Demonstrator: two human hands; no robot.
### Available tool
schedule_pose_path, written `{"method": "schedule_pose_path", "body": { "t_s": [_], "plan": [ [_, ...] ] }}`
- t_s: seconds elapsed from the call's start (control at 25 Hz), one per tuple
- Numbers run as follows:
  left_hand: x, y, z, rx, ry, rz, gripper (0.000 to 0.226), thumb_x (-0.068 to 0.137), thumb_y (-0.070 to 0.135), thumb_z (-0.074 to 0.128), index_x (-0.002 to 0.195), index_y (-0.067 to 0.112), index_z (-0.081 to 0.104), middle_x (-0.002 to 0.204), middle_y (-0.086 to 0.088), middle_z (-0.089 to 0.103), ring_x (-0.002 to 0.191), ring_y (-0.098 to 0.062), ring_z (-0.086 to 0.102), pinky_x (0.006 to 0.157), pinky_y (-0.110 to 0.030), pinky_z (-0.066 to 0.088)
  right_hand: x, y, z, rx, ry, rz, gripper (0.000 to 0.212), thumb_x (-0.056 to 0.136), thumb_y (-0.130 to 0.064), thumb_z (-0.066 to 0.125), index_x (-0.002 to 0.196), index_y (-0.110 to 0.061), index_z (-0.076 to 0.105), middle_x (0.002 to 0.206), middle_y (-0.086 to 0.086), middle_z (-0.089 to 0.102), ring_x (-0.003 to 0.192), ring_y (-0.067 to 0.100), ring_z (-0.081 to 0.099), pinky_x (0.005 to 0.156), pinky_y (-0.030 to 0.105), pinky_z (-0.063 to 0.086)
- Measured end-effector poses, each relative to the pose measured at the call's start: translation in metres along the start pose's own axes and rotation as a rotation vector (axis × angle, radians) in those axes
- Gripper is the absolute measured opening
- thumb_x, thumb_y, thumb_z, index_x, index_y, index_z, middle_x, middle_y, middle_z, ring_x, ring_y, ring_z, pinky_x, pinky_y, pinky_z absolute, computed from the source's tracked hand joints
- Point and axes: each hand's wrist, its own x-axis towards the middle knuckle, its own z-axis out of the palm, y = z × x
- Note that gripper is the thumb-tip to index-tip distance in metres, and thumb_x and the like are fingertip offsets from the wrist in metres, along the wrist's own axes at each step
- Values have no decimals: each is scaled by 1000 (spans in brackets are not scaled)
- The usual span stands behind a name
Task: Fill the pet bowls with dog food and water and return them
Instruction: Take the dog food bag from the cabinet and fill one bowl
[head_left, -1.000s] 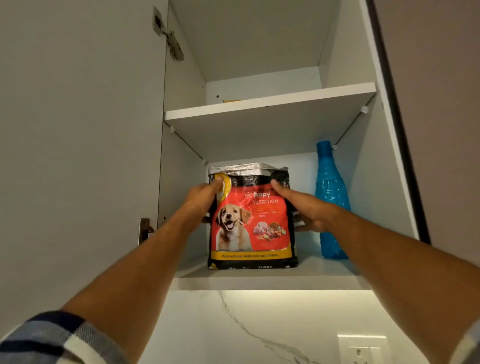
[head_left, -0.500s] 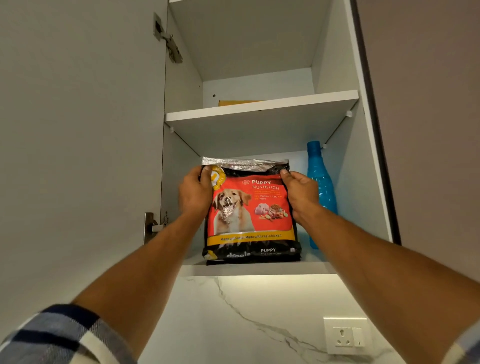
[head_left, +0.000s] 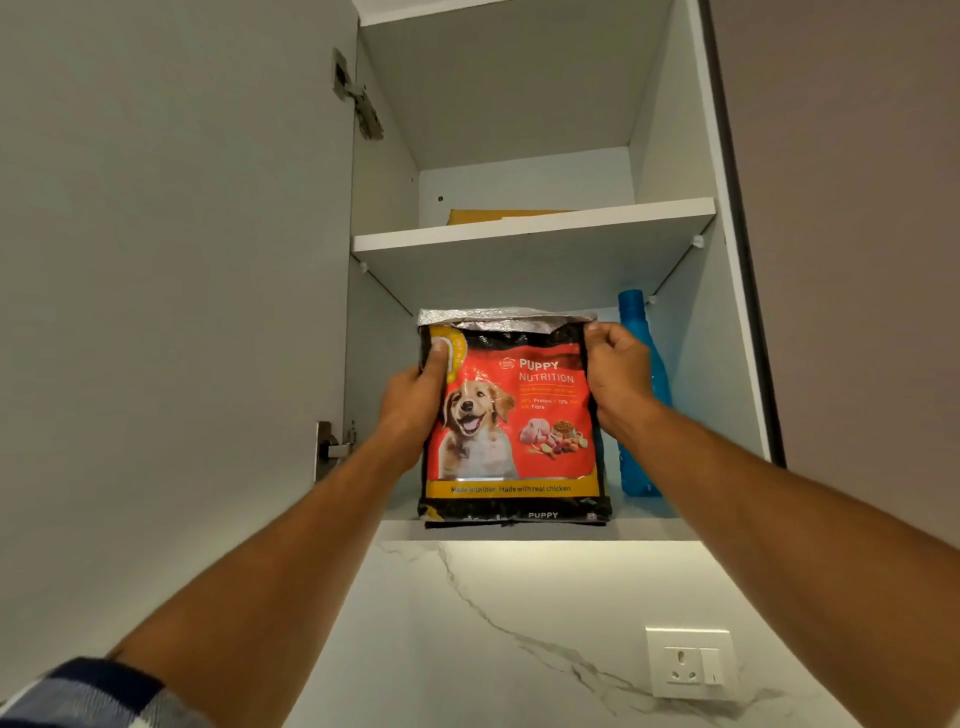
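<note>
**Red-and-black puppy food bag gripped at the cupboard's lower shelf**

Red on its front, black at its edges and silver foil along its folded top, the dog food bag (head_left: 511, 421) stands upright at the front edge of the lower shelf (head_left: 649, 527) of an open wall cupboard. Its bottom seam sits right at the shelf lip. The left hand (head_left: 415, 400) clasps the bag's left side, thumb pressed flat on the yellow badge near the top corner and fingers wrapped behind. The right hand (head_left: 615, 374) grasps the right edge near the top, fingers curled round the foil fold.

Just behind the right hand, a blue bottle (head_left: 641, 415) stands upright on the same shelf, close to the bag's right side. The upper shelf (head_left: 535, 228) carries a flat tan item, mostly hidden. The cupboard door (head_left: 171, 260) hangs open to the left, its hinge (head_left: 358, 96) showing. Below the cupboard, a marble-veined wall (head_left: 493, 623) bears a white socket (head_left: 691, 662). A checked sleeve (head_left: 98, 696) shows at the lower left.
</note>
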Motion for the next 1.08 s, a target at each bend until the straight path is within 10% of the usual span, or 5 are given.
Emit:
{"method": "schedule_pose_path", "body": {
  "t_s": [0.4, 0.6, 0.76, 1.08],
  "plan": [
    [-21, 1, -5, -60, 24, 67, 38, 99, 56, 52, 94, 23, 68, 92, -7, 79, 83, -26, 78, 86, -45, 62, -13, 2, -6, 112, 11, 17, 27, 101, -43, 53, 95, -21, 65, 81, 3, 72, 74, 20, 71, 75, 39, 61],
    [-47, -24, 2, -77, -140, -56, 106, 58, 91, 67, 136, 20, 50, 113, -6, 77, 95, -29, 78, 91, -52, 59, -43, 14, -21, -17, -341, 214, 73, 79, -75, 59, 126, -18, 60, 104, 7, 78, 90, 24, 78, 85, 45, 61],
    [-54, -38, -4, -10, -186, -47, 117, 43, 85, 81, 138, 26, 50, 120, -3, 75, 101, -27, 76, 93, -50, 60, -65, 33, -31, -49, -419, 284, 65, 81, -74, 58, 124, -26, 64, 107, 4, 79, 94, 25, 77, 93, 50, 58],
    [-66, -38, 2, -199, -77, -37, 71, 68, 59, 81, 125, 22, 63, 108, -6, 79, 91, -28, 79, 86, -51, 62, -70, 37, -30, -28, -277, 229, 56, 87, -70, 53, 118, -24, 65, 105, 3, 78, 89, 23, 78, 90, 49, 60]
  ]
}}
